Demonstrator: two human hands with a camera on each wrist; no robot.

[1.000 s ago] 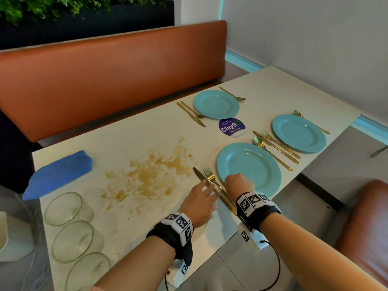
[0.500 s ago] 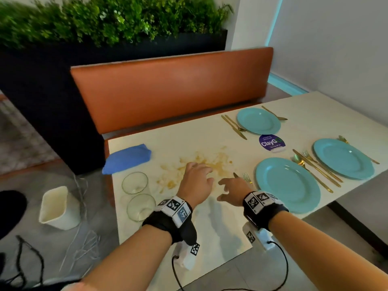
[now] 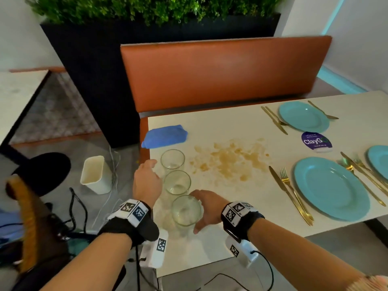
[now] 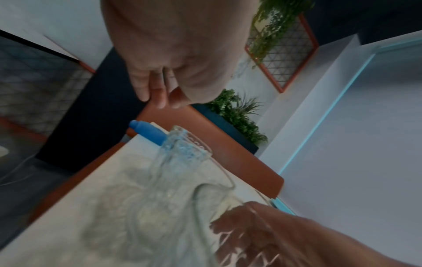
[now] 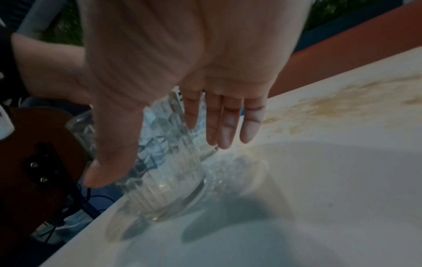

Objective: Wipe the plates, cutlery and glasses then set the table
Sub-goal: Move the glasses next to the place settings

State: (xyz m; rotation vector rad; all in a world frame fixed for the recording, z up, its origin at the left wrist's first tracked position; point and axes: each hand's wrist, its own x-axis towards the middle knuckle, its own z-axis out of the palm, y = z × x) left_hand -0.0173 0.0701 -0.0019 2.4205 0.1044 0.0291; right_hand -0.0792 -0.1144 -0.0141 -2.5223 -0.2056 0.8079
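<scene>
Three clear empty glasses stand in a row by the table's left edge: far glass [image 3: 172, 159], middle glass [image 3: 177, 182], near glass [image 3: 185, 210]. My right hand [image 3: 200, 210] spreads around the near glass [image 5: 164, 162], thumb on one side and straight fingers [image 5: 223, 126] on the other, without clasping it. My left hand [image 3: 150, 175] hovers left of the middle and far glasses and holds nothing. A folded blue cloth [image 3: 164, 135] lies behind the glasses. Teal plates [image 3: 330, 187] [image 3: 303, 116] with gold cutlery [image 3: 288, 192] are laid to the right.
A brown spill [image 3: 228, 160] stains the table's middle. A purple round label [image 3: 317, 141] lies between the plates. An orange bench [image 3: 222, 72] backs the table. On the floor to the left stand a white bin [image 3: 94, 174] and cables.
Both hands left the knife and fork beside the near plate and moved left to the row of glasses. The view swung left with them.
</scene>
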